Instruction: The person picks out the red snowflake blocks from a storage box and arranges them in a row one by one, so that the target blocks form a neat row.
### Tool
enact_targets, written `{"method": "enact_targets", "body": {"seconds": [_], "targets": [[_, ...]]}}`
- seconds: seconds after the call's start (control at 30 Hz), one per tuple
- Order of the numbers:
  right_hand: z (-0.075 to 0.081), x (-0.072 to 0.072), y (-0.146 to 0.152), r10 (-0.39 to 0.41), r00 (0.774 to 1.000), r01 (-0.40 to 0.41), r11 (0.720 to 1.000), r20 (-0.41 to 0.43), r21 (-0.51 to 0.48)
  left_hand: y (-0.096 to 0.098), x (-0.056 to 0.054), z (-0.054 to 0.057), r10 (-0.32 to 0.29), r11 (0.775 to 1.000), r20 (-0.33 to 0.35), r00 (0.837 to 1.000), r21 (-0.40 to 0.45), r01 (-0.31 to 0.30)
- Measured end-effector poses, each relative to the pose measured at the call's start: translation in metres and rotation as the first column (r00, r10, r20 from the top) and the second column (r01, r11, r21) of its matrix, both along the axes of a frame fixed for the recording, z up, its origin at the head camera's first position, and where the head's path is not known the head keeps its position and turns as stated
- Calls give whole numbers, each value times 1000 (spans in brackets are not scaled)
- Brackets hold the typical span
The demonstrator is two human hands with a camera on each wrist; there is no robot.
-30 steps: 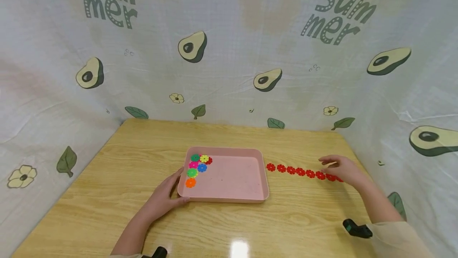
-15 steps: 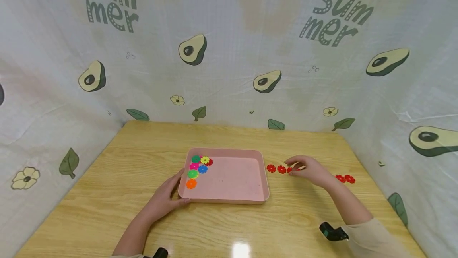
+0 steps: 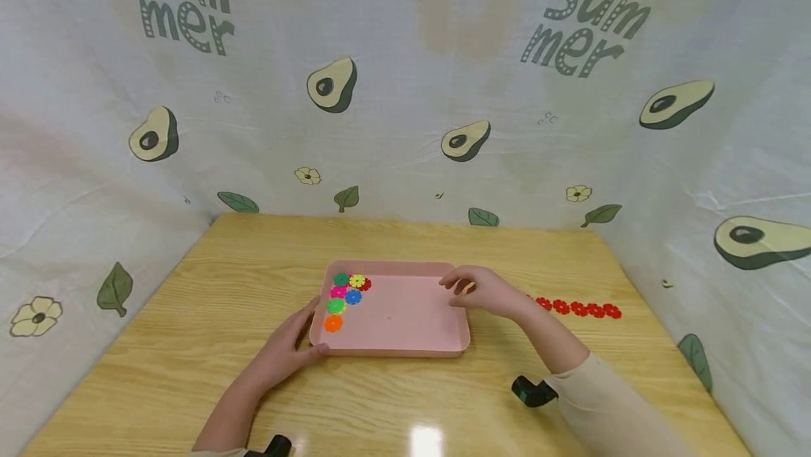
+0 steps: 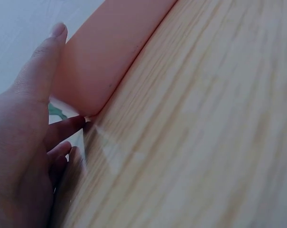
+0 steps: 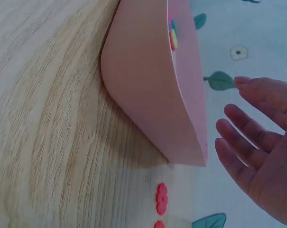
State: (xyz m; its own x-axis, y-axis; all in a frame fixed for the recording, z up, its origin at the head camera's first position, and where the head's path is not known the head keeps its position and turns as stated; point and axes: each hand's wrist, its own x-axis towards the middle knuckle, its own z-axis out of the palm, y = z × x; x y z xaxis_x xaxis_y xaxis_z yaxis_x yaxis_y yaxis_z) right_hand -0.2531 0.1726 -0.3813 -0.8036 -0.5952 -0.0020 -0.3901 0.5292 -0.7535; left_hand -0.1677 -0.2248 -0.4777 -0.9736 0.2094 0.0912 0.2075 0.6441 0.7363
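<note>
A shallow pink tray sits on the wooden table. Flower-shaped plastic discs in green, yellow, red, pink, blue and orange lie along its left side. My left hand grips the tray's near left corner, thumb at the front wall and fingers along the left side. Over the tray's right edge hovers my right hand, fingers bent and apart, holding nothing; the right wrist view shows its spread fingers beside the rim. Right of the tray runs a row of red flower discs, its left end hidden behind that hand.
A pale cloth printed with avocados, leaves and lettering hangs behind the table and along both sides. Wood tabletop extends in front of the tray. Black wrist devices are worn near both sleeves.
My right hand has swept left from the right end of the red row, passing over the discs, to the tray's right edge. The left hand stays at the tray's corner.
</note>
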Motion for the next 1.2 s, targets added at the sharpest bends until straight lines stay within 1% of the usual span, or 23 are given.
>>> {"method": "enact_targets", "body": {"seconds": [0.23,0.33,0.47,0.53,0.7,0.83,0.93,1.07,1.2], "targets": [[0,-8,-40,92,996,-92,996,-2,19,0,-1,-2,-10,1000,-28,1000,-19,10],[1,-12,-57,97,995,-97,994,3,56,-1,-1,-2,-14,1000,-28,1000,-27,14],[4,-18,-76,91,996,-89,986,-5,140,0,-1,0,-13,1000,-20,1000,-24,13],[5,-21,-82,106,994,-104,982,-4,160,0,-1,1,-13,1000,-18,1000,-25,13],[4,-32,-96,150,987,-158,973,56,166,0,0,1,-12,999,-16,1000,-32,12],[3,-39,-106,173,981,-188,964,91,190,0,0,2,-18,1000,-21,1000,-23,17],[2,-44,-114,177,977,-198,961,121,194,0,-1,2,-17,1000,-20,1000,-21,17],[0,-48,-124,161,976,-188,961,144,201,0,0,2,-12,1000,-15,1000,-25,11],[-1,-53,-132,169,977,-195,954,132,226,0,0,2,-11,1000,-15,1000,-26,10]]}}
